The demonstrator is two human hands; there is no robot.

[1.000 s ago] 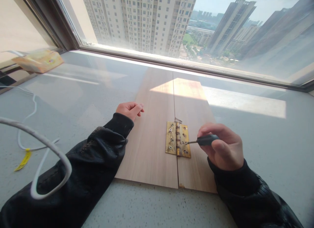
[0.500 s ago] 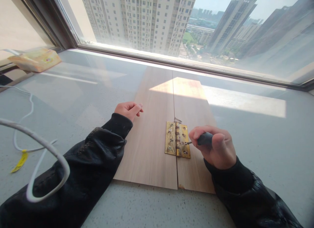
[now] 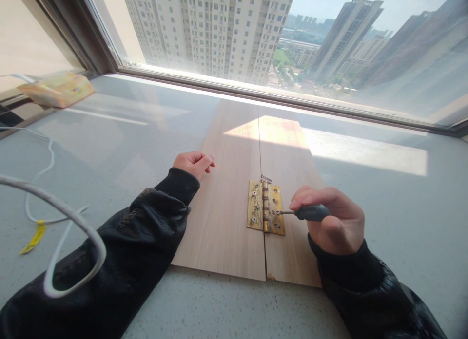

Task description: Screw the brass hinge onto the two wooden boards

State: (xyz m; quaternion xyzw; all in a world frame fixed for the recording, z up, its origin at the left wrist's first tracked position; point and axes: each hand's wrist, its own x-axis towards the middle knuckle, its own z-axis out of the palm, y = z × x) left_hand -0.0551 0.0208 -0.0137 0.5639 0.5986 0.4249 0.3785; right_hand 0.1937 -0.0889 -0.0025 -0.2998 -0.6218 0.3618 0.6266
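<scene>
My right hand (image 3: 334,217) is closed round the dark handle of a screwdriver (image 3: 310,213). Its tip points left and meets the right leaf of a worn brass hinge (image 3: 265,207), at a screw hole low on that leaf. The hinge lies opened flat across the seam between two pale wooden boards (image 3: 230,222). Screws show in the left leaf. A few loose screws (image 3: 266,178) rest just above the hinge. Over the left board's edge, my left hand (image 3: 194,162) is closed with thumb and fingers pinched together; what they hold, if anything, I cannot make out.
A white cable (image 3: 78,219) with a yellow tag (image 3: 33,237) loops at the left, partly in front of my left sleeve. A soft tissue pack (image 3: 58,89) lies by the window frame. The boards rest on a pale speckled sill (image 3: 204,307) below a large window.
My right hand has shifted right and back from the hinge, so more of the screwdriver's shaft and handle shows. The left hand keeps nearly the same pose.
</scene>
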